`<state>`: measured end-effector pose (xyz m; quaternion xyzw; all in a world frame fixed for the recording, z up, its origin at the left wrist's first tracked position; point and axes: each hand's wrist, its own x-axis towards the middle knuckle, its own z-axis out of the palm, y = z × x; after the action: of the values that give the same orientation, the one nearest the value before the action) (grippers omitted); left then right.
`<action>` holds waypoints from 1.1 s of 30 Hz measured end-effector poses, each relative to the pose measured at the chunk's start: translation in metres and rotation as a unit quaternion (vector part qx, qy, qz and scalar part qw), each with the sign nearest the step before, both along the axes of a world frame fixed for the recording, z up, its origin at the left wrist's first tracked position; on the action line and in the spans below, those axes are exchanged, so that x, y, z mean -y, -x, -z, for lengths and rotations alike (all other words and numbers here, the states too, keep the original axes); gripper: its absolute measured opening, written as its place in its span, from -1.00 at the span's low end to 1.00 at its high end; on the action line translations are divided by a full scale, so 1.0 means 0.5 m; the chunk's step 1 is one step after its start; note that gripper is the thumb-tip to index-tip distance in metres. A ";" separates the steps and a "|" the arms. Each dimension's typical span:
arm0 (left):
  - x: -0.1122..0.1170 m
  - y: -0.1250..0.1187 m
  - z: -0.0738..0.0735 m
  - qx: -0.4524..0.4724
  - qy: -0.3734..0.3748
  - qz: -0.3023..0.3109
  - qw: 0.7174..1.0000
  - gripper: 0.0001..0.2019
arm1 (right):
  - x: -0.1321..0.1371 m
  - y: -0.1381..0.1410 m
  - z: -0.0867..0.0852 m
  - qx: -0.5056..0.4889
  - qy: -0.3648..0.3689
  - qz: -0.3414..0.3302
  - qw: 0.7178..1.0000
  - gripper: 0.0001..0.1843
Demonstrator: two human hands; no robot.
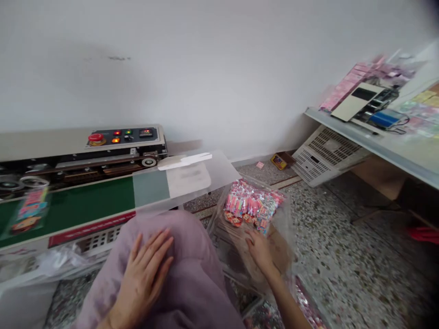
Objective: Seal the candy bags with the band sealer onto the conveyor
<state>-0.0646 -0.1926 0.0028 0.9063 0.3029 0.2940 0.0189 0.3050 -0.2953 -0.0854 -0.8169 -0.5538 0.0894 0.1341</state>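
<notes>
My left hand (146, 267) lies flat and open on my knee, which is covered in mauve cloth (192, 283). My right hand (259, 250) reaches down to a clear plastic bag (252, 208) filled with pink and red candy packets; its fingers curl on the lower edge of the bag. The bag rests on a brown cardboard box (274, 256) beside my knee. A sealed packet (29, 212) lies on the green belt of the sealing machine (78, 201) at the left.
The machine's control panel (121, 136) shows a red knob and lit lamps. A clear plastic sheet (192, 176) sticks out from the belt's end. White crates (325, 157) lean under a shelf (373, 139) that holds packets and a device. The floor is speckled terrazzo.
</notes>
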 end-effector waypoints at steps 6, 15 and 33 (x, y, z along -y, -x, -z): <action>0.034 -0.247 0.009 0.036 0.046 0.157 0.986 -0.65 | 0.015 -0.105 0.089 0.115 0.089 0.070 0.987 -0.36; 0.010 -0.419 0.079 -0.022 0.177 0.165 0.970 -0.74 | -0.101 -0.270 0.100 0.246 0.122 0.073 0.959 0.03; 0.011 -0.428 0.083 -0.091 0.310 0.139 0.936 -0.77 | -0.139 -0.304 0.068 0.252 0.141 0.055 0.956 -0.52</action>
<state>0.1494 -0.1979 -0.0387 0.9114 0.2507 0.0960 0.3119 0.4570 -0.2260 -0.1192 -0.8529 -0.5052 -0.0497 -0.1216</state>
